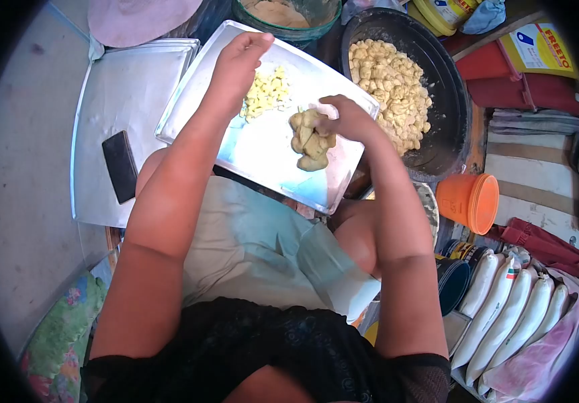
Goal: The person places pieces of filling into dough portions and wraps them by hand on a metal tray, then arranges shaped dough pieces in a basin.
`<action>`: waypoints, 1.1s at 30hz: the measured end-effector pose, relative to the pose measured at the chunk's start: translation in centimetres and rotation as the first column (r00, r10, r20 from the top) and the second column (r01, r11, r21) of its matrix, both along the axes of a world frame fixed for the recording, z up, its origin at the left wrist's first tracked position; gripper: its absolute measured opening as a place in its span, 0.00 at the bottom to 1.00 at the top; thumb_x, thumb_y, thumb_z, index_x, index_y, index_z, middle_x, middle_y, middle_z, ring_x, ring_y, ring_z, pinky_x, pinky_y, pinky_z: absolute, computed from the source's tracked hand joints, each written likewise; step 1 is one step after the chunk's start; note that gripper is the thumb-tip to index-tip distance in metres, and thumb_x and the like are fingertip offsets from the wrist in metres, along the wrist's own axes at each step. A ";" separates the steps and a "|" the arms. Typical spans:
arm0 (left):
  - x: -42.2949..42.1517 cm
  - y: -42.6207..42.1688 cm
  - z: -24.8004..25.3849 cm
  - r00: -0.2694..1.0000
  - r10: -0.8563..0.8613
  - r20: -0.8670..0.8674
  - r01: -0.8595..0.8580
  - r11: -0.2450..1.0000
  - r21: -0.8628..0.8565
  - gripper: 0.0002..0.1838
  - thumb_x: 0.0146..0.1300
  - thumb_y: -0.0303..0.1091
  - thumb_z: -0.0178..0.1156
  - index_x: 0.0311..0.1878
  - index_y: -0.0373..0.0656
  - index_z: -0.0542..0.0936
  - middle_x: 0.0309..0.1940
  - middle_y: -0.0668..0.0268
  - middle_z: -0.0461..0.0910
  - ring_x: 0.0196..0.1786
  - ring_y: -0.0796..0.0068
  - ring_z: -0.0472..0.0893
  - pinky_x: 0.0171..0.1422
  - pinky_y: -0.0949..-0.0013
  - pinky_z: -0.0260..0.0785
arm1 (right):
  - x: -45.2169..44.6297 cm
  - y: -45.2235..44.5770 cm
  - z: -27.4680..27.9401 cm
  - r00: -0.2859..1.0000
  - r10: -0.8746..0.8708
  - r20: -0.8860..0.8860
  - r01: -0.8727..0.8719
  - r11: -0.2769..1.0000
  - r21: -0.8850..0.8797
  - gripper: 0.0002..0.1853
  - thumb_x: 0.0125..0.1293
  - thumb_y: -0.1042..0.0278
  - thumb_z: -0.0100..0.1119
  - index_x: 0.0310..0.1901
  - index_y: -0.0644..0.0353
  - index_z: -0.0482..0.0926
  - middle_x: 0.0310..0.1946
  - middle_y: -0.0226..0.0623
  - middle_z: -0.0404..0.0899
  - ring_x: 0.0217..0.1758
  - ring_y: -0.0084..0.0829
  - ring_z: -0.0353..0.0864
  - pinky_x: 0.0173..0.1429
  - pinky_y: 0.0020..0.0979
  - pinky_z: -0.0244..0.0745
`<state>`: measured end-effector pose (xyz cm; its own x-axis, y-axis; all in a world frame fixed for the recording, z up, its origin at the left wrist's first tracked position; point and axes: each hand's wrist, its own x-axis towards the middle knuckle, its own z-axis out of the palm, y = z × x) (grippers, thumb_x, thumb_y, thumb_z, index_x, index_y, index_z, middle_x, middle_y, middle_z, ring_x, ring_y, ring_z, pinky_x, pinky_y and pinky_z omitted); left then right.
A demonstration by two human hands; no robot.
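A silver metal tray (249, 151) lies tilted across my lap. Small yellow pieces (266, 93) are scattered on its upper middle. My right hand (350, 119) is closed on a clump of brownish-yellow dough pieces (312, 149) over the tray's right part. Over the upper left part of the tray is my left hand (239, 59), its fingers curled together near the yellow pieces; what they hold, if anything, is hidden. Right of the tray, a large black basin (449, 101) holds a heap of similar dough pieces (391, 91).
At the left, a black phone (120, 166) rests on more metal trays (95, 127). A green basin (323, 27) stands beyond my tray. To the right are an orange bucket (467, 201), yellow-lidded tubs (437, 17) and several white filled bags (504, 302).
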<state>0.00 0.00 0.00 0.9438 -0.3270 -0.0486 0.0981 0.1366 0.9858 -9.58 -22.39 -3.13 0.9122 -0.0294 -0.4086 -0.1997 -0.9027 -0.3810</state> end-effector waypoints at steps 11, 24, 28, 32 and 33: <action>-2.0 -1.4 0.0 0.902 -0.372 -0.219 0.373 0.927 -0.038 0.22 0.66 0.48 0.57 0.56 0.42 0.74 0.46 0.68 0.76 0.47 0.78 0.75 0.50 0.73 0.69 | 3.1 2.2 2.0 0.879 -0.461 0.123 0.166 0.536 0.828 0.20 0.67 0.59 0.59 0.55 0.59 0.68 0.32 0.36 0.79 0.32 0.22 0.79 0.29 0.23 0.75; 0.0 0.2 0.1 0.943 -0.063 -0.327 -0.033 0.959 -0.283 0.13 0.66 0.34 0.51 0.50 0.38 0.73 0.41 0.60 0.78 0.41 0.70 0.79 0.44 0.67 0.72 | 2.6 4.9 -3.0 0.932 -0.068 0.357 0.033 0.994 0.102 0.14 0.60 0.70 0.58 0.48 0.51 0.82 0.46 0.37 0.77 0.43 0.36 0.80 0.49 0.34 0.75; -0.1 0.2 0.2 0.942 -0.069 -0.328 -0.035 0.953 -0.302 0.13 0.67 0.34 0.50 0.51 0.38 0.71 0.40 0.59 0.79 0.41 0.69 0.79 0.42 0.68 0.71 | 2.4 5.6 -4.8 0.896 0.034 0.444 -0.031 0.999 -0.014 0.14 0.59 0.70 0.58 0.46 0.49 0.82 0.44 0.36 0.76 0.48 0.38 0.78 0.50 0.35 0.74; 0.3 0.4 -0.5 0.937 -0.136 -0.323 0.007 0.928 -0.372 0.12 0.66 0.34 0.52 0.49 0.38 0.72 0.40 0.59 0.79 0.40 0.70 0.79 0.40 0.71 0.70 | 2.9 5.9 -4.5 0.912 0.056 0.406 -0.017 0.995 -0.098 0.10 0.57 0.71 0.59 0.41 0.53 0.82 0.41 0.35 0.79 0.44 0.38 0.80 0.47 0.35 0.75; 0.3 0.4 -0.5 0.936 -0.134 -0.324 0.005 0.929 -0.371 0.12 0.66 0.33 0.53 0.48 0.38 0.73 0.40 0.60 0.79 0.40 0.71 0.79 0.39 0.71 0.70 | 3.2 5.7 -4.7 0.917 -0.039 0.397 0.034 0.999 0.020 0.09 0.56 0.71 0.59 0.40 0.54 0.82 0.39 0.36 0.80 0.42 0.38 0.81 0.46 0.35 0.75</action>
<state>0.30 0.43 -0.54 0.8651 -0.4473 -0.2269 0.4383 0.4542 0.7756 -6.42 -16.68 -7.82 0.9979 -0.0631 -0.0133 -0.0624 -0.8924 -0.4468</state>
